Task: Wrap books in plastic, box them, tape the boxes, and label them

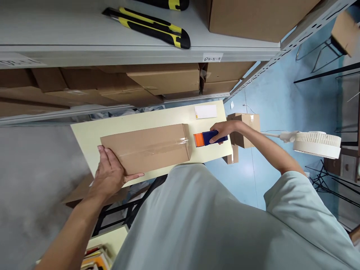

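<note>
We rest our left hand (109, 171), thumb and fingers splayed, against the left end of a carton (147, 149) on the cream tabletop (168, 115). Our right hand (223, 130), arm angled outward, grips a blue-and-orange box (206, 138) beside the carton.

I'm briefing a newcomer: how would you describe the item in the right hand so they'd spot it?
Find the pale yellow tabletop with a long brown cardboard box on it. Beyond the box's right end in the picture, the right hand grips a small item. Its dark blue body and bright orange end set it apart from the plain box and white rectangle nearby.
</note>
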Available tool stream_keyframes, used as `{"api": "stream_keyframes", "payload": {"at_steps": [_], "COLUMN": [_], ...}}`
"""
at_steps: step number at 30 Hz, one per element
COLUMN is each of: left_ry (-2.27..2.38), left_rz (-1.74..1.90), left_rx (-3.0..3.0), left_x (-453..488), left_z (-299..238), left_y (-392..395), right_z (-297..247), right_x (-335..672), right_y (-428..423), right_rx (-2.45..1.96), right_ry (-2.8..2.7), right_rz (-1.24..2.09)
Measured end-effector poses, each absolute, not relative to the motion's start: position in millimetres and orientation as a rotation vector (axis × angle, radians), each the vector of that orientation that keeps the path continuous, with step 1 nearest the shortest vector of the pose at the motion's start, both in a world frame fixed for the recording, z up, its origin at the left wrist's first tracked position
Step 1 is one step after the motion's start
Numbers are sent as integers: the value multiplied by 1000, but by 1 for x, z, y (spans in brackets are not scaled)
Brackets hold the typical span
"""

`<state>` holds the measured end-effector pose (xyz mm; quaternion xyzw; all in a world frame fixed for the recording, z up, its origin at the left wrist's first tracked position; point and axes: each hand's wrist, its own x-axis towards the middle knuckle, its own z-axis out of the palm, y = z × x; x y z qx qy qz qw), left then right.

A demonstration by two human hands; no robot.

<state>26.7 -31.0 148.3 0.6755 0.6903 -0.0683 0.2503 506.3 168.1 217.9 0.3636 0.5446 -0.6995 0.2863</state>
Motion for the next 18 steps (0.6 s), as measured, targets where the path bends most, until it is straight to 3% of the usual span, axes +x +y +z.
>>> {"api": "stream_keyframes", "payload": {"at_steps": [14,18], "left_ry": [1941,1941], "left_rz": [-266,-309], "left_rx": [1805,1806], "left_x": [33,39], "left_z": [151,157], "left_y": [-28,-25], "right_z": [234,226], "right_x": [441,420], "right_y": [141,109], "right_rx": [1159,1407], "right_ry": [1736,1868], "right_rz": [-1360,-971]}}
